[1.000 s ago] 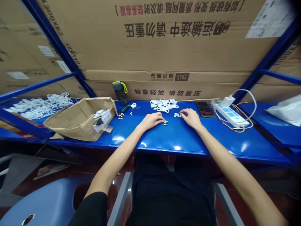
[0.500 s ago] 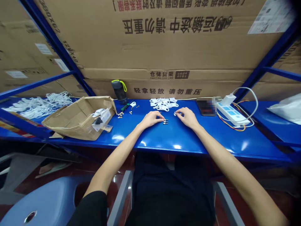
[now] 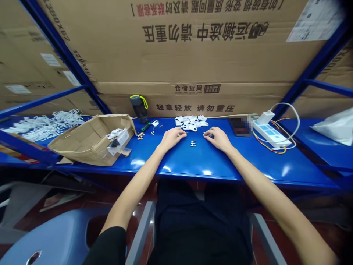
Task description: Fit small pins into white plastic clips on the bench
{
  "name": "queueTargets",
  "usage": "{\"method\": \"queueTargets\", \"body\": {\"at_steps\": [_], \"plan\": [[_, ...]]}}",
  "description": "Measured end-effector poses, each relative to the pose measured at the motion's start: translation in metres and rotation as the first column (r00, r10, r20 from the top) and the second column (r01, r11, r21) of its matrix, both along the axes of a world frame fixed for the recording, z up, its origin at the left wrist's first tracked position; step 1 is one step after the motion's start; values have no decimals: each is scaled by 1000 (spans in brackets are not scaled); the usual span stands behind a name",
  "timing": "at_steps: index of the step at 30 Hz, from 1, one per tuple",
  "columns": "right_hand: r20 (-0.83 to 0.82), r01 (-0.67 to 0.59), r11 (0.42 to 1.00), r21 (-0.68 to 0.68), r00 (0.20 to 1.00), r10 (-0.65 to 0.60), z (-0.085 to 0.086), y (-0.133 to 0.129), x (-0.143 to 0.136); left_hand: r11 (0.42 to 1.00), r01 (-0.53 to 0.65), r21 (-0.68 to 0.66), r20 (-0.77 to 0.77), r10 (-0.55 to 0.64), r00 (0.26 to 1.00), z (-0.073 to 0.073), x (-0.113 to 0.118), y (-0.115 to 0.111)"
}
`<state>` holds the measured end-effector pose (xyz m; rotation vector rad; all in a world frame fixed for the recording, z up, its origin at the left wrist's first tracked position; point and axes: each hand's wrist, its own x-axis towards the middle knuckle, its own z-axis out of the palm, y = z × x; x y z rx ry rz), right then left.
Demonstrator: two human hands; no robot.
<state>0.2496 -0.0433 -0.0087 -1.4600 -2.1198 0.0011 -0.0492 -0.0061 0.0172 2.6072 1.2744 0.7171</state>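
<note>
Both hands have drawn back from the small metal pins (image 3: 193,143), which lie untouched on the blue shelf (image 3: 209,162) between them. Left hand (image 3: 171,137) pinches a tiny pin; right hand (image 3: 217,137) pinches another. Beyond sits a heap of white plastic clips (image 3: 191,123)

Both forearms are bare from elbow to wrist, and neither the left hand (image 3: 171,137) nor the right hand (image 3: 217,138) wears a glove, ring or watch. A short black sleeve (image 3: 107,247) covers the left upper arm at seven o'clock. Dark, almost black trousers (image 3: 198,224) cover the lap at six o'clock.
</note>
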Motion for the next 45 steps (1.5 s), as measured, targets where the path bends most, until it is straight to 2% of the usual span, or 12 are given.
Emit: {"method": "queueTargets", "body": {"at_steps": [5, 13, 21, 29, 33, 40, 45], "plan": [[54, 15, 1000, 26, 998, -17, 1, -1, -3, 999, -50, 22, -107, 52, 993, 3, -7, 1], [50, 20, 1000, 22, 999, -21, 0, -1, -2, 998, -56, 28, -145, 60, 988, 6, -9, -1], [33, 36, 999, -15, 999, -35, 2, -2, -3, 991, -132, 12, -156, 133, 979, 10, -10, -1], [27, 34, 999, -27, 999, -33, 1, -2, -3, 988, -157, 4, -212, 154, 965, 10, -7, -3], [29, 31, 999, -24, 999, -30, 1, -2, -3, 980, -198, 8, -191, 196, 962, 7, -2, -6], [8, 15, 1000, -8, 1000, -14, -2, -1, -3, 971, -237, 22, -98, 238, 966, -6, 3, 0], [26, 23, 1000, -5, 999, -23, 0, -2, -4, 991, -134, 17, -78, 135, 988, -3, 3, -2]]}}
